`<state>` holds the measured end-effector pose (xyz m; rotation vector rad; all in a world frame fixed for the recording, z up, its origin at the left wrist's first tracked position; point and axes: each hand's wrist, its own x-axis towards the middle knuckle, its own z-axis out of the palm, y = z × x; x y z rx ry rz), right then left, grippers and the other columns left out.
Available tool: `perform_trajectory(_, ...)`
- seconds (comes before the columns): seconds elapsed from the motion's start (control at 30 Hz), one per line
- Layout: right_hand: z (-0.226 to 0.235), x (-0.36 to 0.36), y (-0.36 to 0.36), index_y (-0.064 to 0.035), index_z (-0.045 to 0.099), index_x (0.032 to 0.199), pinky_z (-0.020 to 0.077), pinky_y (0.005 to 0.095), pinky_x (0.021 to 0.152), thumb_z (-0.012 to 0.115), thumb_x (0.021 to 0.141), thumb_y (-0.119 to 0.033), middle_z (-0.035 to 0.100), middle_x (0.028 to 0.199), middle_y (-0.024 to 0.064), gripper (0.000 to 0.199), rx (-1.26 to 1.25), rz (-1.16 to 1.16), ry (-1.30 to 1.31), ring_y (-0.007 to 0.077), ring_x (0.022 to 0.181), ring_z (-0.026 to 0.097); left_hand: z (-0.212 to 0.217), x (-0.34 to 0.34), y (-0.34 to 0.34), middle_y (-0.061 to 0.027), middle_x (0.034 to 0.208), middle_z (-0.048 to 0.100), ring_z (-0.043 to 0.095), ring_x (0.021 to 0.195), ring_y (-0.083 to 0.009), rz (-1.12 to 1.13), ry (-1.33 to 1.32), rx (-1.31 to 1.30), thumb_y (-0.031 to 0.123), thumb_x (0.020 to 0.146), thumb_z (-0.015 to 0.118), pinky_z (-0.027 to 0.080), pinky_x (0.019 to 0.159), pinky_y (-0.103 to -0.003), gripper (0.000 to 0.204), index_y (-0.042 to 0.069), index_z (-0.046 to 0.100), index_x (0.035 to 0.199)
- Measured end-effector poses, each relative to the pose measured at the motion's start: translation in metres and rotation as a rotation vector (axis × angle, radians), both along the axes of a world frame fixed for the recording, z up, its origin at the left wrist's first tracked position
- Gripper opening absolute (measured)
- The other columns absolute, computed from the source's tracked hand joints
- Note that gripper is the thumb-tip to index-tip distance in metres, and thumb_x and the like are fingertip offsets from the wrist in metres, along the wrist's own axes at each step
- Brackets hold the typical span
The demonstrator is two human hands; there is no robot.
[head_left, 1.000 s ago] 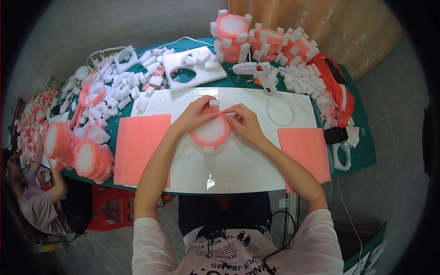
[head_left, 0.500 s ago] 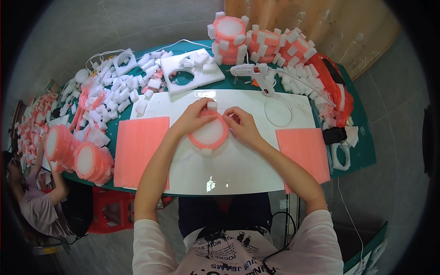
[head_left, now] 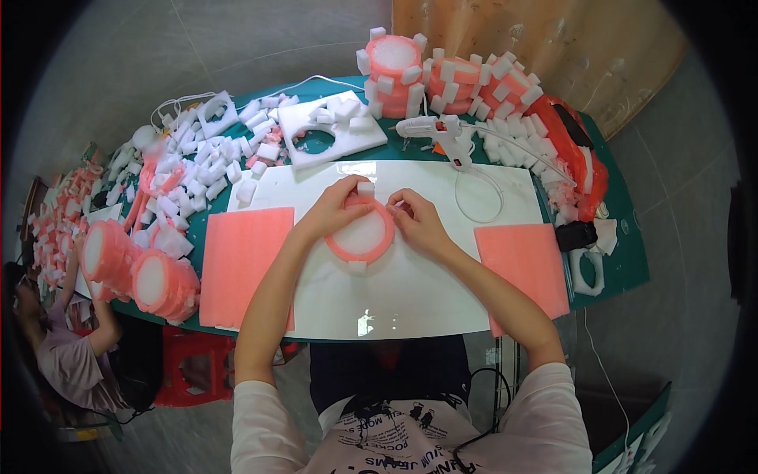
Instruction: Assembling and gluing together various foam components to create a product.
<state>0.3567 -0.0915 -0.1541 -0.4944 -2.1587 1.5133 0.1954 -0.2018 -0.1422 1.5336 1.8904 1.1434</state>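
Note:
A round foam piece (head_left: 357,236), a white disc with a pink rim, lies on the white board in front of me. Small white foam blocks stand against its rim, an upper block (head_left: 365,189) and a lower block (head_left: 358,268). My left hand (head_left: 335,211) is closed around the upper left of the rim, thumb over the pink edge and fingertips by the upper block. At the right edge, my right hand (head_left: 418,221) is pinched against the rim; anything between its fingertips is hidden. Beyond them a white glue gun (head_left: 442,130) rests with its cord looping down.
Pink foam sheets flank the white board (head_left: 426,300): a left sheet (head_left: 246,268) and a right sheet (head_left: 523,276). Loose white blocks (head_left: 209,170) pile up at left. Finished pink foam cylinders (head_left: 393,71) stand at the back. Another person (head_left: 71,347) sits at far left.
The whole view has shifted slightly. Both hands stay at the foam piece's rim, with the right fingers moved only a little.

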Motion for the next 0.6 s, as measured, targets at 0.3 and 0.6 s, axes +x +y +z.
perform_trajectory(0.3,0.0006,0.0007,0.0011,-0.0028,0.058,0.096,0.0399,0.0203,0.061,0.051,0.082,-0.005,0.056,0.084,0.0029,0.016,0.128,0.019,0.043,0.0075,0.066,0.047,-0.0061,-0.0023,0.0000,-0.0129,0.101,0.054,0.053,0.092,-0.0209,-0.008,0.063,0.038,0.016,0.074,0.060,0.041,0.080,-0.029,0.040,0.004,0.047,0.110)
perform_trajectory(0.6,-0.0005,0.0004,0.0024,-0.0037,0.062,0.092,0.0391,0.0190,0.061,0.060,0.078,-0.012,0.058,0.086,0.0014,0.017,-0.007,0.052,0.039,0.0057,0.066,0.047,-0.0020,0.0008,-0.0015,-0.0137,0.102,0.054,0.053,0.093,-0.0222,0.001,0.051,0.041,0.016,0.074,0.060,0.042,0.081,-0.030,0.040,0.004,0.047,0.110)
